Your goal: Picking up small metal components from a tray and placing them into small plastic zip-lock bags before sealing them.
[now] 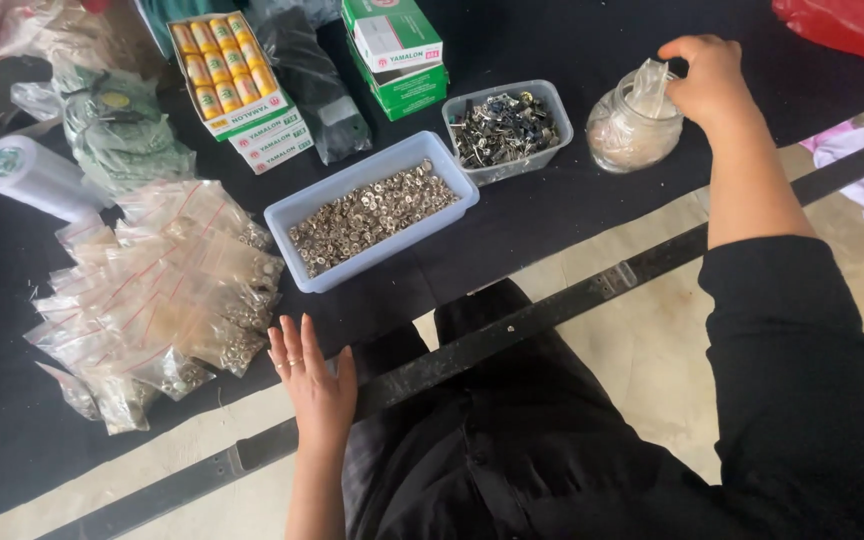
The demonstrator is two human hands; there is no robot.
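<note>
Right hand (pixel 709 80) reached far across the bench (pixel 552 210), grip pinched on clear bag (pixel 652 88) in glass jar (pixel 633 128). Left hand (pixel 314 385) lay flat, fingers spread, grip wide, near filled bags (pixel 167 290).

Garment-trimmings workshop, tray of metal eyelets (pixel 372 215), thread boxes (pixel 227 65), bagged fasteners (pixel 167 290)

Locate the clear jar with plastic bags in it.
In the head view, the clear jar sits at upper right on the black cloth, just right of the clear tub of dark metal parts; the right hand reaches into its mouth.
</note>
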